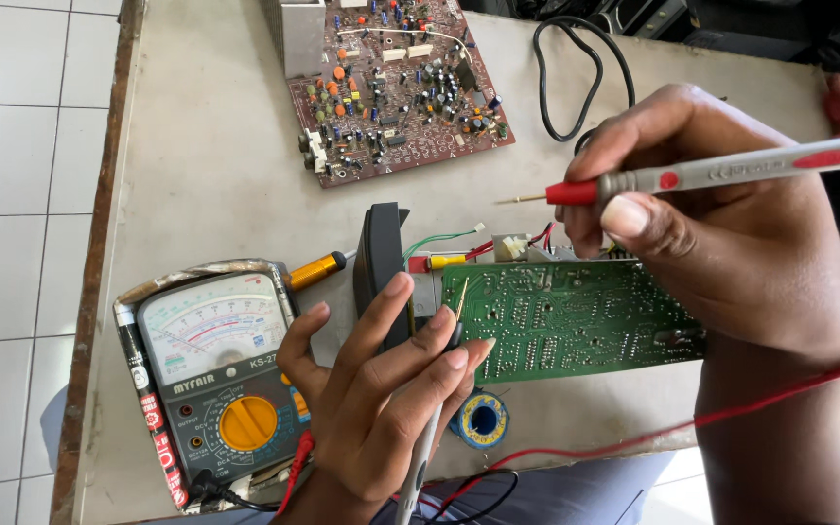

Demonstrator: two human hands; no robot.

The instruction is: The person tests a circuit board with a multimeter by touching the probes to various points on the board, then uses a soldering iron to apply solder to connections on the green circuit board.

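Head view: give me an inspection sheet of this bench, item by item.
Surface: pale grey table, scuffed, with a worn wooden edge on the left.
Job's things: green circuit board, solder side up; red probe; second probe, tip at the board's left edge.
Clutter: brown circuit board at the back; analog multimeter; solder reel; yellow-handled tool.
Grippers: right hand pinches the red probe above the board; left hand holds the second probe.
Cables: red lead trails off right; black cable looped at the back.
Surroundings: white floor tiles on the left.
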